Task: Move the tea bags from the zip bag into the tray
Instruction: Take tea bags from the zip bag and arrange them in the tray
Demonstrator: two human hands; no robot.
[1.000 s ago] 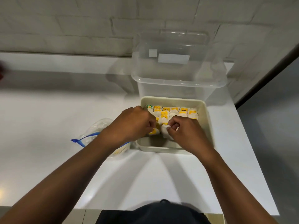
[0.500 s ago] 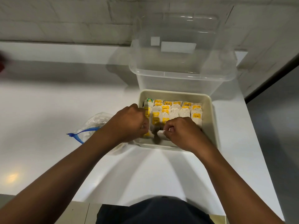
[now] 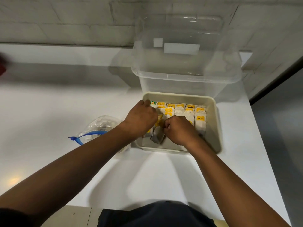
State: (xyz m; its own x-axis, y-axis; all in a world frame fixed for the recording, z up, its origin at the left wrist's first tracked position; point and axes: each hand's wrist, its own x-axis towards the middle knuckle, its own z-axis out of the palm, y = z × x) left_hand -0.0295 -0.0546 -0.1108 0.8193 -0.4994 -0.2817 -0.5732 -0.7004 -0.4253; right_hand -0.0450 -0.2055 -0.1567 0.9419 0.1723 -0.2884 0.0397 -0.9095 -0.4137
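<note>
Two hands: both reach into a beige tray [image 3: 213, 122] on a white counter [image 3: 49, 112], seen from a head-worn camera looking down.
Left hand [image 3: 140, 118]: fingers curled down over the tray's left column of tea bags; whether they pinch one cannot be told, since the fingertips are hidden under the knuckles.
Right hand [image 3: 178, 130]: fingers curled tight, thumb against forefinger, over the middle of the tray; a grey-white sachet [image 3: 158, 136] sits tilted just below and left of it, touching the knuckles, though an actual grip on it is not visible.
Tea bags [image 3: 200, 119]: white sachets with yellow labels stand packed in rows across the far half of the tray; one at the far left corner carries a green label [image 3: 153, 103].
Tray: its near strip, by the front wall, shows bare floor.
Zip bag [image 3: 100, 126]: clear plastic with a blue closure strip, lying crumpled on the counter just left of the tray, partly under the left forearm.
Clear container [image 3: 185, 76]: a large see-through plastic tub stands directly behind the tray, against the white brick wall [image 3: 65, 22].
</note>
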